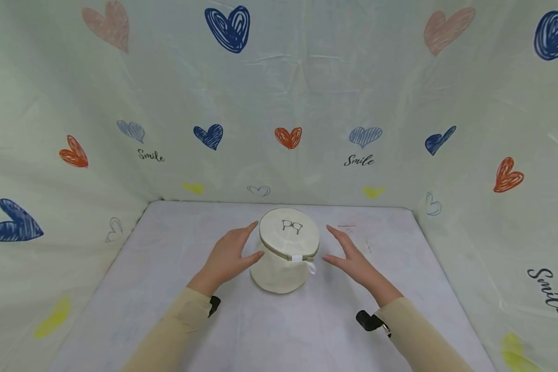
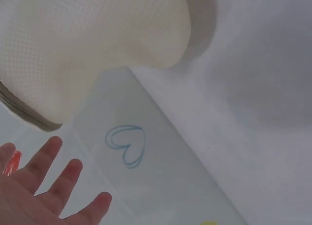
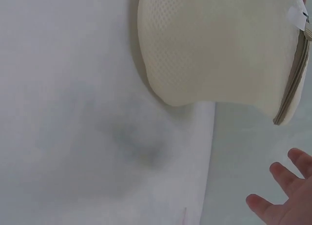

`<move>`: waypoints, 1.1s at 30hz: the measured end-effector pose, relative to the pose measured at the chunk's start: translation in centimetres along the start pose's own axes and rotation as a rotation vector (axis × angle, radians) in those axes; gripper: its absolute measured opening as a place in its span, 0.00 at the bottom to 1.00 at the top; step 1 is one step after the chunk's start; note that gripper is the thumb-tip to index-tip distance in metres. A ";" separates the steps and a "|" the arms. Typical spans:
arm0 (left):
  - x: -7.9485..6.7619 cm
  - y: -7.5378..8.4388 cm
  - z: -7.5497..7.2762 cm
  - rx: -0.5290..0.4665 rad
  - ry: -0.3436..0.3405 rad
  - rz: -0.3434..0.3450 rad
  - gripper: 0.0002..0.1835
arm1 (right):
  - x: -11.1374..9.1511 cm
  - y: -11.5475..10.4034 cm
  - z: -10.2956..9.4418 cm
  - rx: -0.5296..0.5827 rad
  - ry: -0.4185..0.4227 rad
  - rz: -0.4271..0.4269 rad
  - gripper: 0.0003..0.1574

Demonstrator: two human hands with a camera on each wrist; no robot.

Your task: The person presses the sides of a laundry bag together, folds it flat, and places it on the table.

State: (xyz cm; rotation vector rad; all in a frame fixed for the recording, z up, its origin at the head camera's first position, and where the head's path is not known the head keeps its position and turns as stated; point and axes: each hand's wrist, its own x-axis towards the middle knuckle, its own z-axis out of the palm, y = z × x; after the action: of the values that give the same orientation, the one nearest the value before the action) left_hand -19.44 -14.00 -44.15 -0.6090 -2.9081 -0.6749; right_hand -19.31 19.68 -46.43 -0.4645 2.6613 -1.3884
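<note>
Mesh bag (image 1: 285,253) stands upright mid-table (image 1: 167,289), lid tilted toward the person, zipper tab in front | left hand (image 1: 228,256), right hand (image 1: 353,258) flat, spread, beside it | touching: unclear | bag's back hidden

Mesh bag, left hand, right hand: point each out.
mesh bag (image 1: 289,232), head view, on its top face.
left hand (image 1: 228,255), head view, on its back.
right hand (image 1: 355,262), head view, on its back.

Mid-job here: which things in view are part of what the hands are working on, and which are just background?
In hand:
- cream mesh zip bag, standing upright
- left hand, open, at the bag's left side
- right hand, open, just off its right side

Background:
- white table
- heart-print curtain
- red scribbles on the table
</note>
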 end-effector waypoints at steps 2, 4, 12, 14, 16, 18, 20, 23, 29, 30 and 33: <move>0.2 0.2 0.3 -0.027 -0.013 -0.027 0.43 | 0.2 0.0 0.2 0.027 0.000 0.013 0.51; 0.5 0.3 0.6 -0.040 -0.024 -0.045 0.43 | 0.4 0.1 0.5 0.047 -0.001 0.022 0.50; 1.4 0.7 1.2 -0.076 -0.029 -0.082 0.47 | 1.3 0.3 1.2 0.087 -0.011 0.010 0.50; 1.7 0.9 1.2 -0.085 -0.030 -0.086 0.47 | 1.6 0.3 1.4 0.097 -0.012 0.002 0.50; 1.9 1.0 1.3 -0.094 -0.035 -0.101 0.47 | 1.8 0.2 1.5 0.104 -0.011 0.003 0.50; 2.1 1.2 1.2 -0.104 -0.043 -0.123 0.48 | 2.1 0.2 1.7 0.112 -0.016 0.013 0.52; 2.4 1.4 1.2 -0.119 -0.053 -0.151 0.48 | 2.3 0.2 1.9 0.113 -0.018 0.037 0.53; 2.7 1.7 1.2 -0.139 -0.064 -0.189 0.49 | 2.6 0.1 2.0 0.123 -0.028 0.073 0.54; 3.3 2.0 1.4 -0.157 -0.087 -0.209 0.50 | 3.1 -0.1 2.4 0.110 -0.028 0.075 0.53; 3.3 2.0 1.4 -0.158 -0.091 -0.208 0.50 | 3.2 -0.2 2.4 0.106 -0.026 0.074 0.53; 3.3 2.1 1.5 -0.160 -0.100 -0.201 0.49 | 3.2 -0.4 2.6 0.111 -0.019 0.082 0.53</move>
State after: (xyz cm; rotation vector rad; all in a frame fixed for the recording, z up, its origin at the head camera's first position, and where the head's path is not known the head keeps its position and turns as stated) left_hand -21.64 -10.42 -44.01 -0.3776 -3.0567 -0.9346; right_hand -21.69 16.39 -47.44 -0.3507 2.5411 -1.4901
